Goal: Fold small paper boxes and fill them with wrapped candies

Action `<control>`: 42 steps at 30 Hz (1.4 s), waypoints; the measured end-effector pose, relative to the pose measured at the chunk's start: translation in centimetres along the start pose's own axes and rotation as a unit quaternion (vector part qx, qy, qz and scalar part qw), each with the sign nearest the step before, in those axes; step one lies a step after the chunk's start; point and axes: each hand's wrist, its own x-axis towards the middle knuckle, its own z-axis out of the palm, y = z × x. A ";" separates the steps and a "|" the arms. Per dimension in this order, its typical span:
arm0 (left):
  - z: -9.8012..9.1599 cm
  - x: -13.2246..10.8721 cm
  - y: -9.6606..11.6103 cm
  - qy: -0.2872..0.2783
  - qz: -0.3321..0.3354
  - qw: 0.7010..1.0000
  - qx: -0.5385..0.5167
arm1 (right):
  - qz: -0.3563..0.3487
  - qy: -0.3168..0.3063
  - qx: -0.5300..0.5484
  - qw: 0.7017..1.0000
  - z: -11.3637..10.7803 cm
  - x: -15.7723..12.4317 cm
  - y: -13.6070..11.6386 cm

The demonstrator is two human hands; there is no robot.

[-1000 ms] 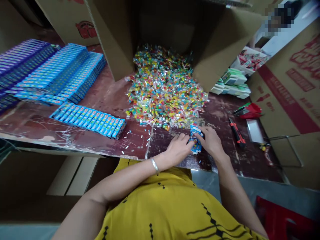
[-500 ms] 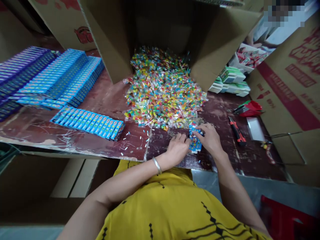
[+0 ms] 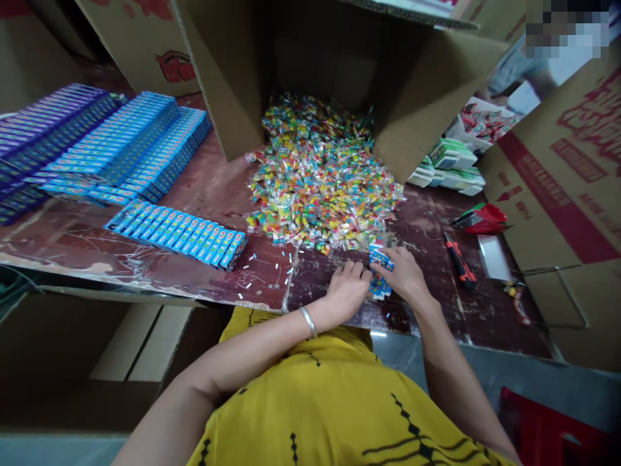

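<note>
A small blue printed box (image 3: 380, 272) sits between my two hands at the near edge of the table. My left hand (image 3: 347, 289) is closed against its left side, and my right hand (image 3: 405, 275) grips its right side and top. Just beyond the hands lies a big heap of small colourful wrapped sweets (image 3: 320, 181), spilling out of a large cardboard carton (image 3: 233, 77) tipped on its side.
A row of blue boxes (image 3: 179, 233) lies left of the hands; stacks of blue and purple boxes (image 3: 97, 142) fill the far left. A red utility knife (image 3: 458, 261), a red tool (image 3: 480, 217), green-white packs (image 3: 451, 165) and more cartons (image 3: 567, 168) stand right.
Both hands stay at the blue box and shift only slightly on it. The view has swung a little.
</note>
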 end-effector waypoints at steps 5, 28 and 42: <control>-0.2 -0.1 0.0 -0.002 -0.006 1.000 -0.008 | 0.005 -0.002 0.030 1.000 0.3 0.6 0.5; -6.4 -4.3 -2.6 0.079 -0.068 0.974 -0.202 | 0.071 0.092 0.517 0.848 -1.9 -0.5 -9.7; -8.9 -7.4 -7.0 0.018 -0.168 0.721 -0.672 | -0.105 -0.160 0.528 0.827 -1.9 -2.9 -13.6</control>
